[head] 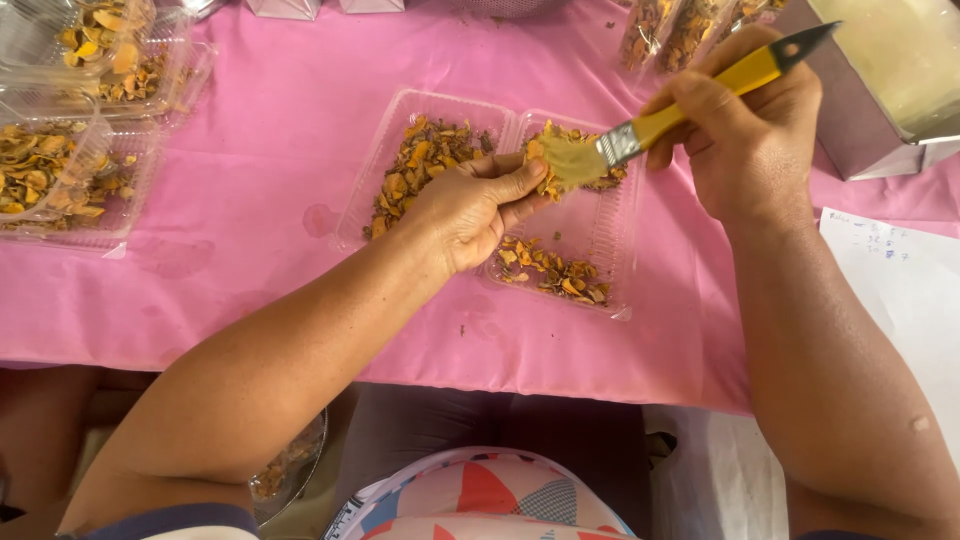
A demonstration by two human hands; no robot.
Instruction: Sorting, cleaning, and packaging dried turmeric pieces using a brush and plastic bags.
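Observation:
My left hand (478, 205) pinches an orange dried piece (537, 152) over an open clear plastic clamshell box (620, 262). My right hand (745, 130) grips a yellow-handled brush (700, 92), and its pale bristles (575, 160) touch the held piece. The left half of the box (372, 175) holds a heap of orange and brown dried pieces (425, 165). The right half holds two smaller heaps, one at the far end and one at the near end (550, 270). The box lies on a pink tablecloth (270, 150).
Clear boxes of the same dried pieces are stacked at the far left (70, 160). Filled clear bags (680, 25) lie at the far edge. A grey container of pale liquid (900, 60) stands at the far right, with white paper (900, 280) beside it. A metal bowl (295, 470) sits under the table's edge.

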